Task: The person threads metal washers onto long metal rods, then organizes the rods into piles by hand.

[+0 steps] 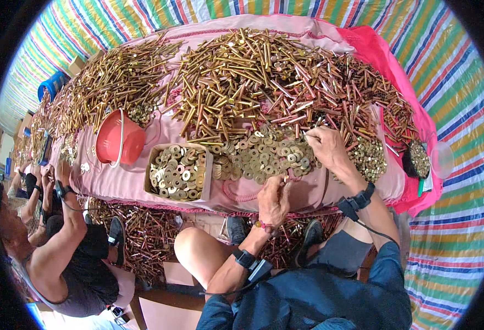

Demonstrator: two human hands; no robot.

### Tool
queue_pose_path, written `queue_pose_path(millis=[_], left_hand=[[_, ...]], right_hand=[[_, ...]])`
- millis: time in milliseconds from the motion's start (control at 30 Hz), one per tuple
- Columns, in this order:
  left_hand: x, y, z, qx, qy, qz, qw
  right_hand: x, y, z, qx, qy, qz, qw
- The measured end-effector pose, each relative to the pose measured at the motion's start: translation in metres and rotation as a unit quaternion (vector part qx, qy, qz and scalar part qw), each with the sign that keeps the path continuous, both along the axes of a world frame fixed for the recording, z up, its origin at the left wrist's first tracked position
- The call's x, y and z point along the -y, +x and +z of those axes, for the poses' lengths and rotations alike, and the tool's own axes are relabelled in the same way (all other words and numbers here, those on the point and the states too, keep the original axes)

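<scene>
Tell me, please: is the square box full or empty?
It looks full: in the square box, washers hide the whole bottom. Their depth cannot be told.

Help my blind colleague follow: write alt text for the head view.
A person's left hand is at the near edge of heaped metal washers on pink cloth, the right hand at their right side. Slim metal rods are piled beyond; a washer-filled box and red bucket are to the left, with a co-worker further left.
</scene>
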State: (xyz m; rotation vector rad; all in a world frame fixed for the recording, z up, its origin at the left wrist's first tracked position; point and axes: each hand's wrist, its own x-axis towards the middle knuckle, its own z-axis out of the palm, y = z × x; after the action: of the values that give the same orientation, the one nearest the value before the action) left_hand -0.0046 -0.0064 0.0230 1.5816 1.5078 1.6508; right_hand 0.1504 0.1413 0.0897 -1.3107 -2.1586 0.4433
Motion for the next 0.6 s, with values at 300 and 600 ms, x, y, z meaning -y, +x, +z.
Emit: queue_pose_path(millis=[300,600], left_hand=[[-0.003,0.004,-0.004,-0.013,-0.112,-0.031,0.993],[-0.005,0.001,-0.01,0.007,-0.09,-0.035,0.995]], right_hand=[[-0.024,-0.034,-0.014,0.144,-0.021,-0.081,0.986],[-0.022,-0.014,-0.013,-0.128,-0.33,0.011,0.935]])
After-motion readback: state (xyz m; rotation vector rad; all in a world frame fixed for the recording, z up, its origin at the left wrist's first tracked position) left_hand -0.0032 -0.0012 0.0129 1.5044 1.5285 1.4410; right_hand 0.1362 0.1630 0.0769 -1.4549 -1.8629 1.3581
